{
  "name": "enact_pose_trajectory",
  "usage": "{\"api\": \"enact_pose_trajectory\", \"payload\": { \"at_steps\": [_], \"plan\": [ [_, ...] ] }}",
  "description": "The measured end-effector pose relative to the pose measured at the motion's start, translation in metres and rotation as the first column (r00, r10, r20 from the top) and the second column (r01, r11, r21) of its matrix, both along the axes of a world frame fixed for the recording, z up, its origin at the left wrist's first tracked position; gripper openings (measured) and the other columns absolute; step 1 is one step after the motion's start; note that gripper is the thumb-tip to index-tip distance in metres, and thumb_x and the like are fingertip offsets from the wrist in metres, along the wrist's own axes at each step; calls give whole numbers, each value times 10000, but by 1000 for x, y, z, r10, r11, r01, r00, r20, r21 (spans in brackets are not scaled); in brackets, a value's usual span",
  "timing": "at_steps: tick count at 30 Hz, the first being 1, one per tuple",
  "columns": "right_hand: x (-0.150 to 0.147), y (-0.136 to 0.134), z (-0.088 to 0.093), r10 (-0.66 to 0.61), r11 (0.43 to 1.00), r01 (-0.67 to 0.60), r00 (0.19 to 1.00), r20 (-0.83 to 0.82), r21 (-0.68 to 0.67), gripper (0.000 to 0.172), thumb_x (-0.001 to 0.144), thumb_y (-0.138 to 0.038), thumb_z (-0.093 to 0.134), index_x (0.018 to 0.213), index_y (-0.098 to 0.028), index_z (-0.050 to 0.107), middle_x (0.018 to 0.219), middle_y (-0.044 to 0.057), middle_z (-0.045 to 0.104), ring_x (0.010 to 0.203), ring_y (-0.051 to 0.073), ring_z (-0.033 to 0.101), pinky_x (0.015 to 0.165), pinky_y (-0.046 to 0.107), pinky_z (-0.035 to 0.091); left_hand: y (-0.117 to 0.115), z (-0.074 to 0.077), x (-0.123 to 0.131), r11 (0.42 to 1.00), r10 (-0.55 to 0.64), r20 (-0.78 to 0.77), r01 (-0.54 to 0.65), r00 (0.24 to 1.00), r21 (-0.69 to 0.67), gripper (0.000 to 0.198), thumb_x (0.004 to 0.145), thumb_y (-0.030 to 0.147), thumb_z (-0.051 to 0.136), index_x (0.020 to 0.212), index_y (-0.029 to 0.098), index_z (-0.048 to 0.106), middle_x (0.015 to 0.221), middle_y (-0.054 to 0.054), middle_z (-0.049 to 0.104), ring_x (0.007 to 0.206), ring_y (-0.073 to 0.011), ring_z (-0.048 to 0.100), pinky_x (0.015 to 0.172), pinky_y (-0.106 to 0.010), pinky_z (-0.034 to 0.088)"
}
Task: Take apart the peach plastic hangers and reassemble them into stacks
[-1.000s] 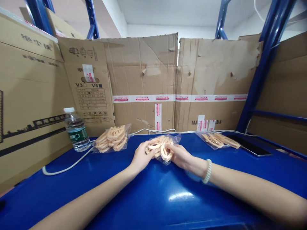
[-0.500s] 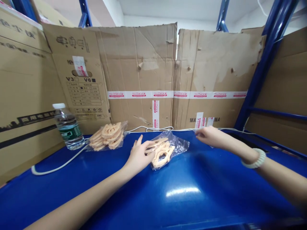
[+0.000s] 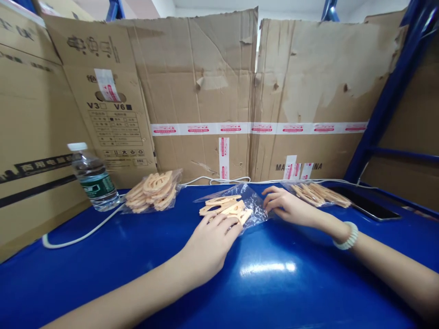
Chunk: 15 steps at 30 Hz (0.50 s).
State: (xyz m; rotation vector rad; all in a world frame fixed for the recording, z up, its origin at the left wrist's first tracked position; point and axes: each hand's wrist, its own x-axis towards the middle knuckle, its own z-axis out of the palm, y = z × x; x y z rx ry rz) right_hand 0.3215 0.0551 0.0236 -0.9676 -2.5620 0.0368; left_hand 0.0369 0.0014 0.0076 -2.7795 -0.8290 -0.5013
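Observation:
In the head view a clear plastic bag [image 3: 255, 205] lies on the blue surface, with flat, pale, wood-like cut-out pieces [image 3: 222, 204] in it. My left hand [image 3: 211, 244] is closed over the near side of these pieces, its fingers bent on them; they partly hide the nearest ones. At the bag's right end is my right hand [image 3: 283, 204], fingers apart and fingertips at the loose plastic. Whether they touch it I cannot tell. Behind the right hand lies another bag of similar pieces [image 3: 317, 193]. A third bagged stack [image 3: 157, 189] sits to the left.
A water bottle [image 3: 94, 180] stands at the left, beside a white cable [image 3: 82, 236]. A dark phone [image 3: 368, 204] lies at the right. Cardboard panels [image 3: 202, 100] wall the back of the blue table [image 3: 274, 292], and a blue metal post [image 3: 380, 114] rises at the right.
My right hand has moved left to the bag's end, and its fingers have spread. My left hand has shifted right and nearer, onto the pieces. The view has tilted down slightly.

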Motion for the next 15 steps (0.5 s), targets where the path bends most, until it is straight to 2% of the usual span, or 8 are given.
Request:
{"api": "enact_pose_trajectory", "payload": {
  "at_steps": [2, 4, 7, 9, 11, 13, 15],
  "plan": [
    [-8, -11, 4, 27, 995, -27, 1000, 4, -92, 395, 672, -2, 432, 713, -252, 735, 754, 41, 718, 911, 225, 586, 893, 399, 432, 0, 9, -6, 1000, -12, -45, 12, 999, -8, 500, 692, -19, 475, 1129, 195, 589, 1161, -90, 653, 1134, -276, 569, 977, -445, 420],
    [-18, -25, 7, 78, 977, -78, 997, -5, -200, 401, 633, 19, 414, 651, -253, 708, 682, 27, 705, 774, 188, 593, 856, 353, 439, -2, 22, -13, 999, -37, -95, 34, 995, -35, 393, 694, -10, 481, 993, 201, 624, 1030, -70, 688, 1019, -261, 618, 921, -414, 442],
    [-32, -41, 9, 175, 930, -180, 984, -46, -319, 391, 578, 30, 387, 610, -243, 665, 654, 25, 681, 737, 165, 581, 784, 293, 450, -1, 44, -23, 981, -119, -85, 104, 989, -165, 277, 703, 23, 493, 810, 236, 634, 840, 0, 692, 820, -197, 645, 793, -313, 464],
    [-35, -43, 10, 183, 925, -210, 977, -113, -316, 352, 579, 21, 379, 583, -229, 627, 631, 27, 645, 726, 164, 570, 723, 281, 450, 5, 55, -30, 953, -156, -44, 139, 987, -269, 272, 697, 30, 485, 768, 242, 641, 789, 22, 683, 777, -169, 639, 741, -263, 456],
    [-34, -38, 10, 148, 942, -207, 963, -225, -266, 294, 603, 3, 374, 554, -210, 570, 618, 20, 602, 681, 156, 559, 667, 278, 443, 16, 63, -39, 942, -90, -18, 79, 996, -326, 263, 688, 34, 475, 755, 222, 646, 775, 18, 681, 751, -162, 629, 711, -247, 445],
    [-30, -26, 9, 86, 958, -168, 943, -323, -234, 254, 652, -17, 372, 562, -197, 527, 637, 13, 588, 652, 146, 560, 638, 275, 442, 30, 65, -50, 933, 37, -4, -36, 999, -359, 237, 663, 44, 480, 735, 197, 646, 751, 12, 679, 722, -162, 620, 688, -244, 436],
    [-27, -12, 7, 25, 971, -101, 944, -328, -218, 238, 728, -40, 388, 647, -186, 557, 703, 18, 622, 677, 146, 581, 654, 280, 456, 46, 64, -62, 885, 102, -44, -111, 994, -451, 212, 653, 71, 489, 731, 184, 650, 737, 8, 677, 691, -157, 610, 654, -235, 431]
  ]
}}
